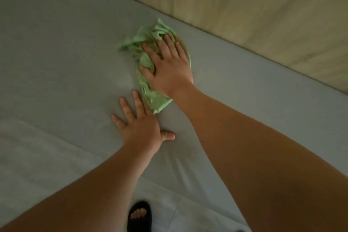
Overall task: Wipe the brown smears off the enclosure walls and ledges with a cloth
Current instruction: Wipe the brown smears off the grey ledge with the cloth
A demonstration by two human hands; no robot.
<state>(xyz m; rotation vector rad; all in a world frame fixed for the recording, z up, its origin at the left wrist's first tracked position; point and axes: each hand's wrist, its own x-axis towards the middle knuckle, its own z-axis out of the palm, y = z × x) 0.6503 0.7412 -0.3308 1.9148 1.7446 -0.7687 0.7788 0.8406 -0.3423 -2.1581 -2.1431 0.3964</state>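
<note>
On the grey surface (66, 52), presses green cloth (150, 98) under flat, spread right grip (169, 69), near flat, empty left grip (141, 128). Likely soft, light, bunches readily; press mid-cloth.

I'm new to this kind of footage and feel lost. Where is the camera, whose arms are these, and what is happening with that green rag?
There is no machine here: a person works with bare hands. The single picture comes from a wide-angle camera worn on the person's head, looking forward and down, so both arms reach in from the bottom edge. The right hand presses a crumpled pale green cloth against a smooth grey surface, with its fingers spread on top. The left hand lies flat on the same surface beside the cloth's near end and holds nothing. A beige wood-like panel borders the grey surface at the upper right. A foot in a black open-toed sandal shows at the bottom. In this dim light I cannot make out any brown smears.
</note>
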